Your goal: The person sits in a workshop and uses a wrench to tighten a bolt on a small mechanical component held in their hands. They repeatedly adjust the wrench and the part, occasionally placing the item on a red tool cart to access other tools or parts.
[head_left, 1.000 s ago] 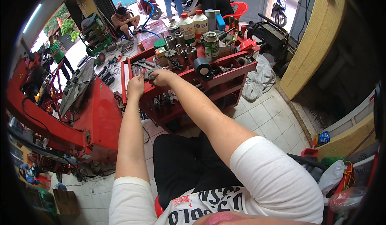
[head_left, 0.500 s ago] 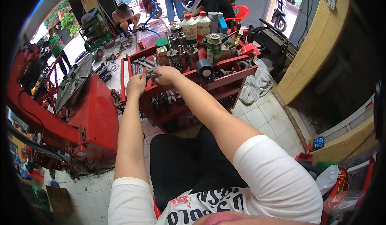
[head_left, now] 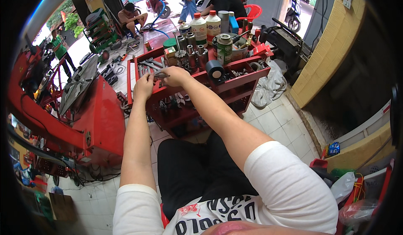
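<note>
Both my arms reach forward over the top tray of a red tool cart. My right hand is closed on a short grey metal tool, possibly a wrench; its exact kind is too small to tell. My left hand is closed with fingertips pinched close to the tool's left end; whether they grip it too is hard to make out. Several wrenches lie in the tray just beyond my fingers. To the right of them, upright metal sockets stand near a black tape roll.
A green can and red-capped white bottles crowd the cart's top. On the left stands a large red machine. A grey cloth lies on the tiles by the cart. Other people sit and stand farther off.
My hands stay over the tray, with the grey tool slightly shifted between them. In the background, the standing person in blue trousers has changed stance, and the seated person at left has raised their upper body slightly.
</note>
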`<move>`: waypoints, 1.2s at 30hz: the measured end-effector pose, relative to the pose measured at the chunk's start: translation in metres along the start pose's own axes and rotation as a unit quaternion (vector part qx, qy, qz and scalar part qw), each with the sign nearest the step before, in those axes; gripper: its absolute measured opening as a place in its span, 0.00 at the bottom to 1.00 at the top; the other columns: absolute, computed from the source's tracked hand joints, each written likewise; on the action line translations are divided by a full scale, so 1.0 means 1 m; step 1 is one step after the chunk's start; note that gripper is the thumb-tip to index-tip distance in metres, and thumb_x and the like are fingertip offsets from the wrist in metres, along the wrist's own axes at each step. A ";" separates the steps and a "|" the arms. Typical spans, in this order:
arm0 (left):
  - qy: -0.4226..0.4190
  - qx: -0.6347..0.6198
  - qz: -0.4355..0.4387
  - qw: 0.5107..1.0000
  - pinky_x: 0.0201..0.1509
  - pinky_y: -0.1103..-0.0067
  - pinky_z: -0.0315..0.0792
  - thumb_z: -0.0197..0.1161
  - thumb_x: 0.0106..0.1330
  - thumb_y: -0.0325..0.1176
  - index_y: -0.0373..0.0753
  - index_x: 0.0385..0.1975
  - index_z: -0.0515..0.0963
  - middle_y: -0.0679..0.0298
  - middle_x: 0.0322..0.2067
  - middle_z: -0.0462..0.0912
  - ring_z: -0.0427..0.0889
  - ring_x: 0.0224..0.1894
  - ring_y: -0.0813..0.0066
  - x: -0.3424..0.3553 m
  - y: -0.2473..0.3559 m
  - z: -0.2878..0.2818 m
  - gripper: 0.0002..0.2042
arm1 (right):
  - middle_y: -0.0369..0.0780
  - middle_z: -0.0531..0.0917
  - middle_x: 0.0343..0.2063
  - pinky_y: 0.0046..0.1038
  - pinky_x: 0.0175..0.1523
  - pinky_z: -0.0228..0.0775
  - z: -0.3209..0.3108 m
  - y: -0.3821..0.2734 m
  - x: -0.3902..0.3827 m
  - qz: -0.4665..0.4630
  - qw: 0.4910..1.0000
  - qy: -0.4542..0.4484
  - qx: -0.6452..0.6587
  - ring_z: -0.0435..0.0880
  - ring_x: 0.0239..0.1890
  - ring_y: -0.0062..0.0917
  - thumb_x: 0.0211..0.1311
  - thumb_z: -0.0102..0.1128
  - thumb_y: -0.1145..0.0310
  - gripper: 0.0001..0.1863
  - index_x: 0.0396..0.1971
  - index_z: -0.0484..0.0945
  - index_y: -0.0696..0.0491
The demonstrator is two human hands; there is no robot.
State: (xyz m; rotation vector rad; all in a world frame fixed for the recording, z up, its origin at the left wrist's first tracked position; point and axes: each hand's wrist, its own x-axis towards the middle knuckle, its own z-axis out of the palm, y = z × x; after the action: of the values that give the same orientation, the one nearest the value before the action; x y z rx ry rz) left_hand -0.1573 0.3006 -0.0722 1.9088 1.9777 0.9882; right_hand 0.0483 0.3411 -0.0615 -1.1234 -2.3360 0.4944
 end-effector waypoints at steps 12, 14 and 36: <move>0.018 0.032 0.057 0.998 0.50 0.62 0.77 0.50 0.79 0.57 0.44 0.51 0.81 0.58 0.37 0.91 0.87 0.48 0.50 0.009 -0.010 0.009 0.23 | 0.49 0.88 0.46 0.47 0.57 0.77 -0.005 0.002 -0.001 0.014 1.000 0.006 0.001 0.85 0.52 0.48 0.59 0.61 0.64 0.18 0.50 0.85 0.46; 0.006 0.033 0.055 0.998 0.50 0.62 0.77 0.49 0.79 0.58 0.44 0.51 0.81 0.59 0.36 0.91 0.87 0.48 0.50 0.008 -0.014 0.008 0.24 | 0.49 0.88 0.45 0.47 0.57 0.77 -0.005 0.001 -0.001 0.012 1.000 0.006 -0.002 0.85 0.51 0.48 0.59 0.60 0.64 0.18 0.49 0.85 0.46; -0.017 -0.016 0.033 0.999 0.49 0.65 0.77 0.53 0.78 0.56 0.41 0.51 0.81 0.57 0.37 0.91 0.89 0.45 0.55 0.010 -0.008 0.008 0.23 | 0.49 0.88 0.45 0.47 0.57 0.77 -0.003 0.006 -0.001 0.001 1.000 0.026 0.000 0.85 0.51 0.49 0.59 0.61 0.64 0.19 0.52 0.84 0.47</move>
State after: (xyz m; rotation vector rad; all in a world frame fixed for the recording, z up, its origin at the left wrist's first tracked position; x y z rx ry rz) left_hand -0.1600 0.3130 -0.0798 1.9710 1.8810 0.9924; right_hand 0.0547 0.3440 -0.0630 -1.1258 -2.2907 0.4606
